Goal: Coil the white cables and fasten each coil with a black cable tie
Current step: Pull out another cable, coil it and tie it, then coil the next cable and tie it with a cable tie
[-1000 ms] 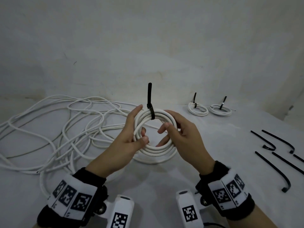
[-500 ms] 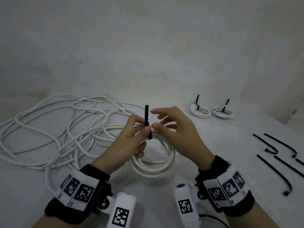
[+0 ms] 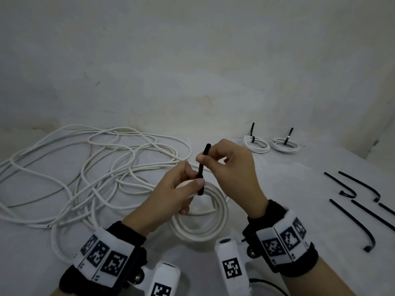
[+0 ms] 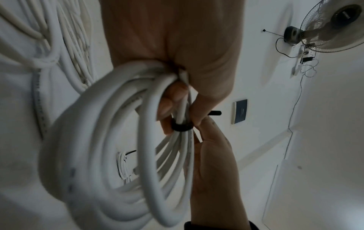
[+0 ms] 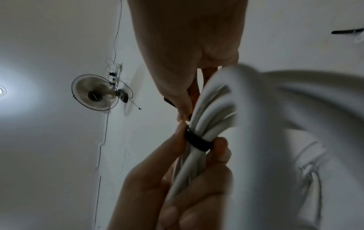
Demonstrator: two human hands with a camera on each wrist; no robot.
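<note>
A white cable coil [image 3: 201,227] hangs in front of me above the table, gripped at its top by my left hand [image 3: 181,193], thumb over the strands. A black cable tie [image 3: 202,167] is looped around the coil where the left hand holds it, its tail sticking up. My right hand [image 3: 215,159] pinches that tail between thumb and fingers. The left wrist view shows the tie's band [image 4: 181,126] tight around the strands of the coil [image 4: 110,155]. In the right wrist view the band [image 5: 197,141] sits just above my left hand's fingers [image 5: 218,149].
A long loose white cable [image 3: 74,178] sprawls over the left of the table. Two tied coils [image 3: 256,144] [image 3: 285,145] lie at the back right. Several spare black ties [image 3: 352,189] lie at the right edge. A wall fan [image 4: 334,26] hangs overhead.
The coil was tipped from upright and facing me to hanging lower. My right hand left the coil's right side and took hold of the tie's tail.
</note>
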